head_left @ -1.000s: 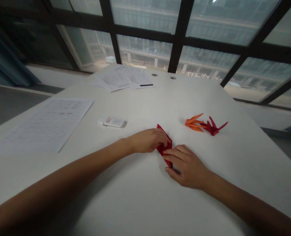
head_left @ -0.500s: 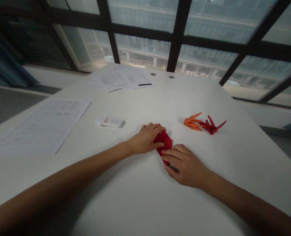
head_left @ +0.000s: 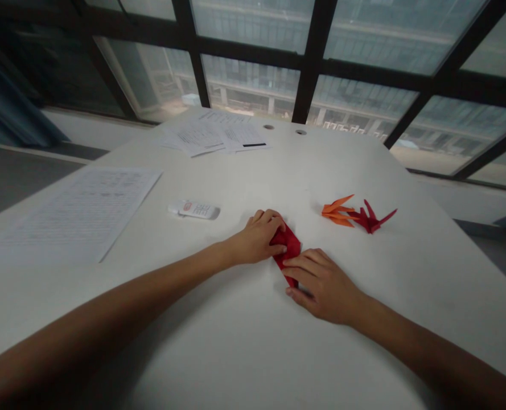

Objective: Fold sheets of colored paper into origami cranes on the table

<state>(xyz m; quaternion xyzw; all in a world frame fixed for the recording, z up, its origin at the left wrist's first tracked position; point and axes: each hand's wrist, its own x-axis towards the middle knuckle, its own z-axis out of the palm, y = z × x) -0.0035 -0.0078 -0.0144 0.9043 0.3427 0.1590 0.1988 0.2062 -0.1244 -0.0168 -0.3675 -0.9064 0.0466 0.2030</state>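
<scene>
A folded piece of red paper [head_left: 292, 246] lies on the white table between my hands. My left hand [head_left: 261, 238] grips its upper left part, fingers curled over the far edge and thumb on top. On the lower right part rest the fingertips of my right hand [head_left: 321, 285], with the thumb beside the paper's near end. To the right, an orange folded paper figure [head_left: 337, 212] touches a dark red folded paper figure [head_left: 371, 220].
On the white table [head_left: 218, 353] a white remote-like object [head_left: 197, 209] lies left of my left hand. A printed sheet [head_left: 73, 216] is at the left, and more papers [head_left: 210, 135] lie near the far edge. Windows stand behind.
The whole view has shifted slightly. My left fingers sit a little differently at the far edge of the red paper; my right hand has hardly moved.
</scene>
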